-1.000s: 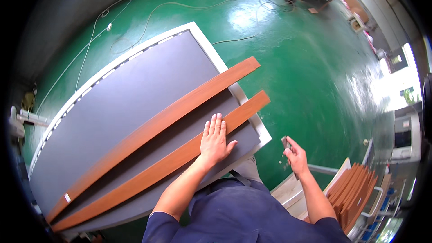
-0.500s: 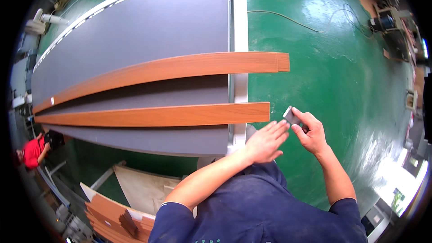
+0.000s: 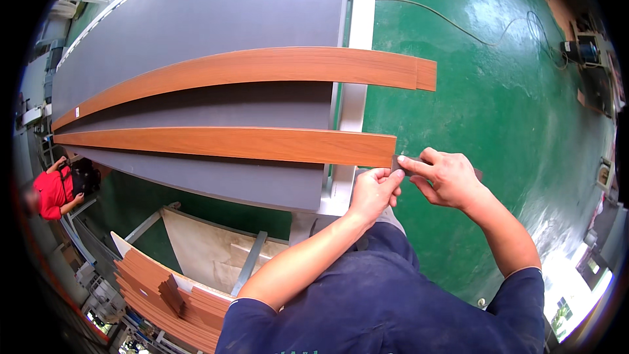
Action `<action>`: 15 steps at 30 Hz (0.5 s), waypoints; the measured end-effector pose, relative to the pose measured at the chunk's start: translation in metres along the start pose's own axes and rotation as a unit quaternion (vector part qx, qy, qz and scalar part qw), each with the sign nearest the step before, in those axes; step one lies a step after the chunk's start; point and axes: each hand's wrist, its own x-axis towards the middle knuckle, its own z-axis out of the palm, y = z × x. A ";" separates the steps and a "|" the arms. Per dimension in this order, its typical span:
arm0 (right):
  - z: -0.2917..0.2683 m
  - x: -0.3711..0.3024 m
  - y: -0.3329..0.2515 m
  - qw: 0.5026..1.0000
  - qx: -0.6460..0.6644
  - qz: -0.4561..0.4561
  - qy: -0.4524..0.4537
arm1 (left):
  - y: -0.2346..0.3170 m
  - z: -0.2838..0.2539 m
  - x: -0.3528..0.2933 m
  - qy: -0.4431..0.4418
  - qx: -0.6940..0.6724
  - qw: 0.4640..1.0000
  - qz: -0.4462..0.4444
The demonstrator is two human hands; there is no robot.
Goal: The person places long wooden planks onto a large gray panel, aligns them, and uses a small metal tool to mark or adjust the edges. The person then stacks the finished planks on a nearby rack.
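Two long wood-grain boards lie across a grey-topped table [image 3: 229, 13], and their right ends overhang its edge. My right hand [image 3: 449, 177] is closed around a narrow, flat dark tool [image 3: 396, 163], whose kind I cannot make out. The tool's front end meets the right end of the nearer board [image 3: 288, 144], and its other end shows past my knuckles. Just below that board's corner, my left hand [image 3: 377, 191] has its fingers curled and its thumb close to the tool's tip. What those fingers grip is hidden. The farther board [image 3: 295, 65] lies untouched.
Below the table, a rack with a pale panel [image 3: 203, 242] holds stacked brown boards [image 3: 147, 282]. A person in red [image 3: 56, 190] is at the far left. A cable [image 3: 445, 16] runs over the green floor [image 3: 445, 118] toward equipment [image 3: 583, 51] on the right.
The dark tool has come left to the nearer board's end in my right hand. My left hand, flat with fingers stretched before, is now curled below the corner. The view has shifted.
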 end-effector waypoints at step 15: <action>0.005 0.038 -0.033 1.000 -0.019 -0.020 -0.014 | 0.012 -0.028 -0.009 0.062 -0.035 0.997 0.002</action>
